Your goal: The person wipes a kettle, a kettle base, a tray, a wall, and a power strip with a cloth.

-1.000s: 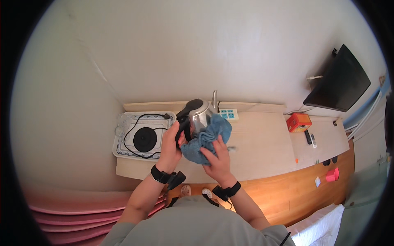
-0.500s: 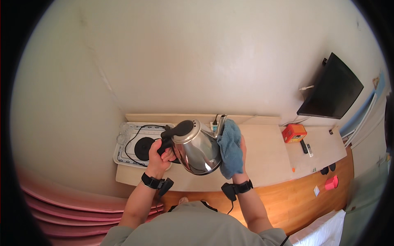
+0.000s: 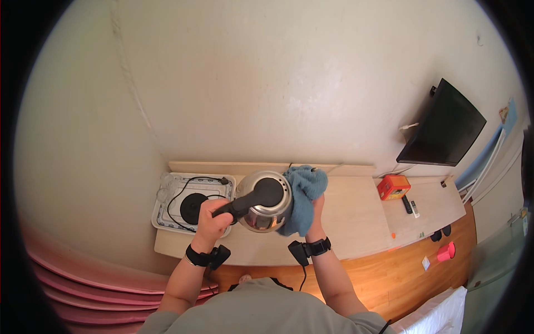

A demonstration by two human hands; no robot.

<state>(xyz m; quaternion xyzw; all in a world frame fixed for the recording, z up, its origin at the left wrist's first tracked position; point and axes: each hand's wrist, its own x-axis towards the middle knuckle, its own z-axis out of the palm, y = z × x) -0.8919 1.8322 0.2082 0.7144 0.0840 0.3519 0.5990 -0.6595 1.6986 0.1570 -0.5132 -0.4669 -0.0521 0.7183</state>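
Note:
Over the desk I hold a shiny steel electric kettle (image 3: 272, 223) with a black lid and handle, its lid facing up toward me. My left hand (image 3: 209, 224) is closed round the black handle (image 3: 241, 206). A blue cloth (image 3: 303, 201) is bunched in my right hand (image 3: 318, 214) and pressed to the kettle's right side. It covers the spout, and most of the right hand's fingers are behind it. Left of the kettle, a round black power base (image 3: 192, 209) with a cord lies in a white patterned tray (image 3: 164, 227).
Clear glassware (image 3: 166, 187) stands at the tray's left end. Farther right on the desk (image 3: 356, 222) are a red box (image 3: 393, 187) and two remotes (image 3: 410, 206). A television (image 3: 445, 125) hangs on the right wall. A pink bin (image 3: 445, 252) stands on the wooden floor.
The kettle has turned so its lid faces me more and its spout is hidden. The cloth has shifted from beside the body to over the spout. Both hands have moved slightly left.

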